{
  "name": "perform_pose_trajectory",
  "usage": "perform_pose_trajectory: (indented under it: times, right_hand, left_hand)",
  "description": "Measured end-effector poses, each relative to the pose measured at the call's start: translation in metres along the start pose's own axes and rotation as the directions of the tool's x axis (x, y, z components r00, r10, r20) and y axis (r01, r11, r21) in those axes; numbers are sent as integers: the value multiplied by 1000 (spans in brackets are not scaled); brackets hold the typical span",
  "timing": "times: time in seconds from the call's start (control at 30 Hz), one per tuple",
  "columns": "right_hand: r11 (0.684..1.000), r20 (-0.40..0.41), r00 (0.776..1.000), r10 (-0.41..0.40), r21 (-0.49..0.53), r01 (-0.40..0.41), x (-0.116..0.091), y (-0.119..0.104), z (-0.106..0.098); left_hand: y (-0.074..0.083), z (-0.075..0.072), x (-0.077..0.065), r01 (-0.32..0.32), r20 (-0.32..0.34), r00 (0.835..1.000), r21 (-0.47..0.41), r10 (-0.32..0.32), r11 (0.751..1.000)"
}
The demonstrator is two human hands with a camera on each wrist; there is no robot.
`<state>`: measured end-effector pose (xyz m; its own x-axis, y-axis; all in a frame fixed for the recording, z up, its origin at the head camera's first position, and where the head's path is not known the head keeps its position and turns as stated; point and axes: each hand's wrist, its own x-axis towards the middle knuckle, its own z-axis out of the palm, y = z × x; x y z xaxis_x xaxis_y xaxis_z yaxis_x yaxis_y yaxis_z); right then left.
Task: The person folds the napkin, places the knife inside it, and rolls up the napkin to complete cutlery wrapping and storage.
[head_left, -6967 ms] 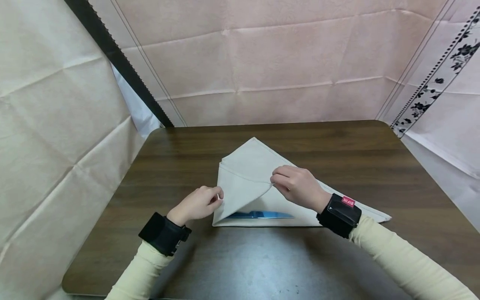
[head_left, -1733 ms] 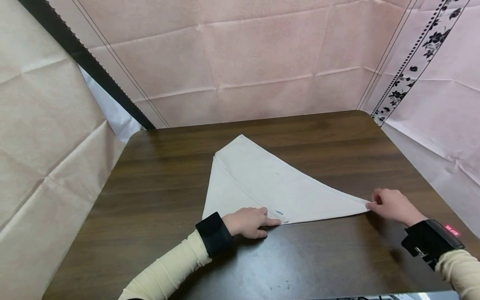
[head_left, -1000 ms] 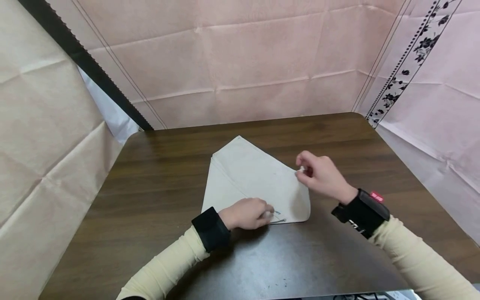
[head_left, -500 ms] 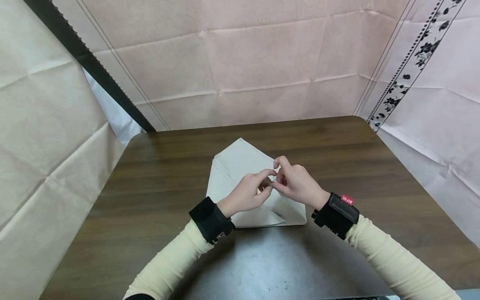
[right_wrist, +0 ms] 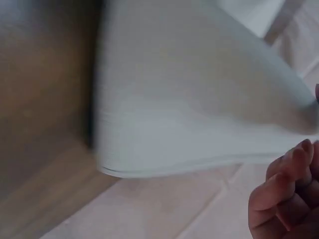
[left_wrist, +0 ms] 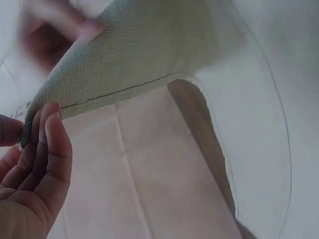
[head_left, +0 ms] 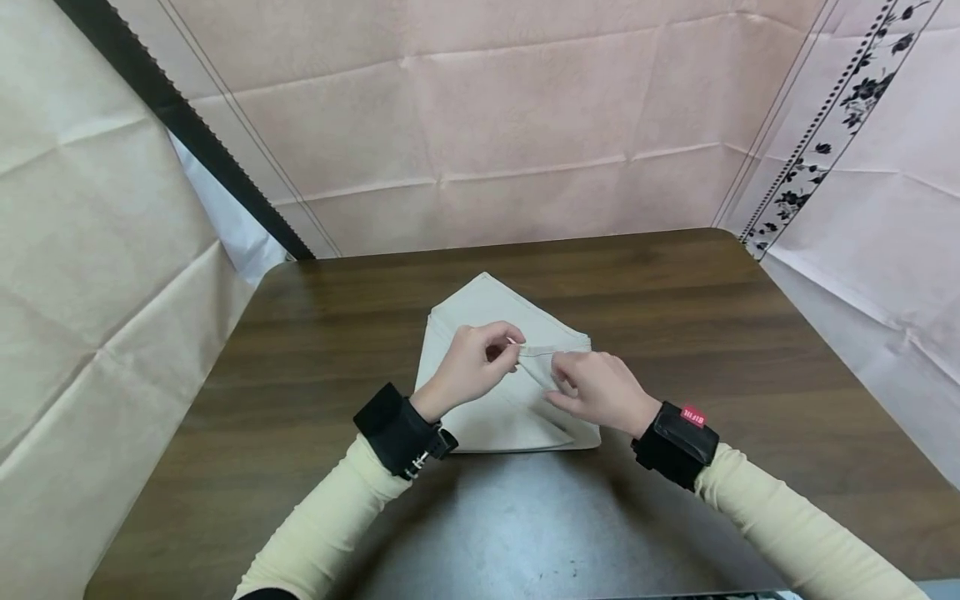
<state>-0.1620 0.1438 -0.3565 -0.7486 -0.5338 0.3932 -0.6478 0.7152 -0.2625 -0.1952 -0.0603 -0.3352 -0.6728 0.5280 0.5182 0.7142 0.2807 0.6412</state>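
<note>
A white cloth (head_left: 491, 421) with stitched hems lies folded on the wooden table, its far corner pointing away from me. My left hand (head_left: 472, 367) pinches the corner of a flap (head_left: 538, 364) raised over the middle of the cloth. In the left wrist view, the fingertips (left_wrist: 56, 119) of that hand grip the cloth's hemmed edge from both sides. At the flap's right side is my right hand (head_left: 600, 387), its thumb and loosely bent fingers apart. The right wrist view has its fingers (right_wrist: 284, 194) beside the cloth edge. Under the flap the cloth's layers are hidden.
The brown wooden table (head_left: 337, 333) has rounded far corners. Pale pink creased sheeting (head_left: 525, 117) hangs behind it, and more sheeting (head_left: 90, 333) hangs at the left. Both wrists wear black bands (head_left: 675, 446).
The cloth's long right point has been lifted and folded back leftward. Its tip has passed from my right hand to my left. A blue shiny strip seen earlier is now covered.
</note>
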Motion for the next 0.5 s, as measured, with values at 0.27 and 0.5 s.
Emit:
perform_pose_trajectory:
  times: [0.27, 0.5]
  right_hand:
    - [993, 180, 983, -27, -112, 47, -15, 8, 26]
    - [989, 223, 969, -105, -81, 125, -23, 8, 42]
  left_hand:
    - [-3, -36, -17, 36, -75, 997, 42, -33, 998]
    - [-10, -55, -40, 116, -97, 990, 95, -107, 989]
